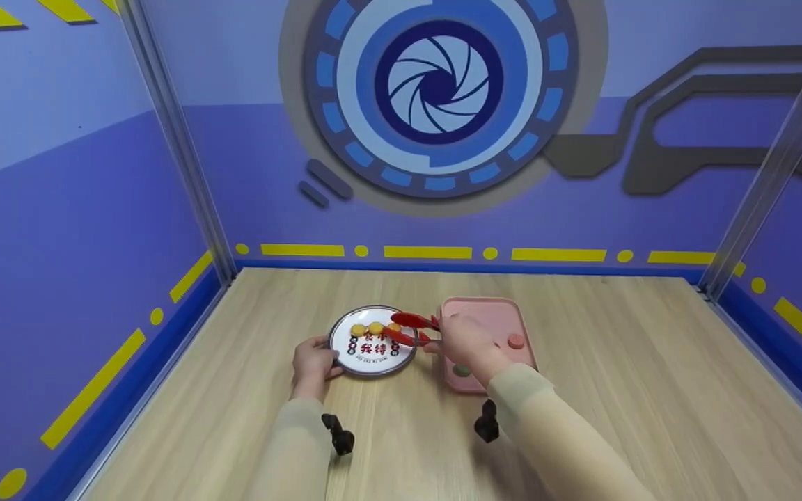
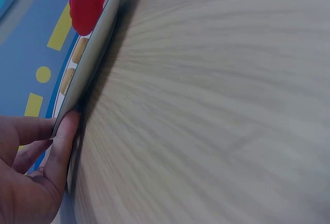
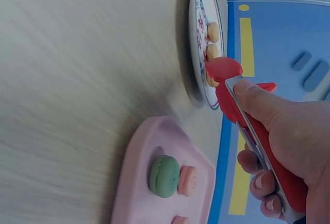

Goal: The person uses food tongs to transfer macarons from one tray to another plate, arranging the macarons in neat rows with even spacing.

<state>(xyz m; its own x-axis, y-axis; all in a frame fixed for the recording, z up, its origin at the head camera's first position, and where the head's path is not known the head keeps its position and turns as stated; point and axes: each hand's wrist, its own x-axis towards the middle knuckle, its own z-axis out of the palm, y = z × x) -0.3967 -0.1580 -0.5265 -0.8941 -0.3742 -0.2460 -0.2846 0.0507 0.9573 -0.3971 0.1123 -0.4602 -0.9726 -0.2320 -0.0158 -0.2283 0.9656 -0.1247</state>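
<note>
My left hand (image 1: pixel 312 358) pinches the left rim of a round white plate (image 1: pixel 340 346) with a dark edge and printed red and black characters. In the left wrist view the thumb (image 2: pixel 66 141) lies under the rim, with fingers over it. Yellow macarons (image 1: pixel 376 328) sit in a row on the plate. My right hand (image 1: pixel 468 341) grips metal tongs with red tips (image 3: pixel 224 69). Those tips stand apart at the row's rightmost macaron and partly cover it; whether they touch it I cannot tell.
A pink tray (image 1: pixel 484 316) lies right of the plate, partly under my right hand and forearm. It holds a green macaron (image 3: pixel 165 176) and pink macarons (image 3: pixel 187 181). Patterned walls (image 1: pixel 248 174) border the wooden table (image 1: pixel 617 390) at the back and sides.
</note>
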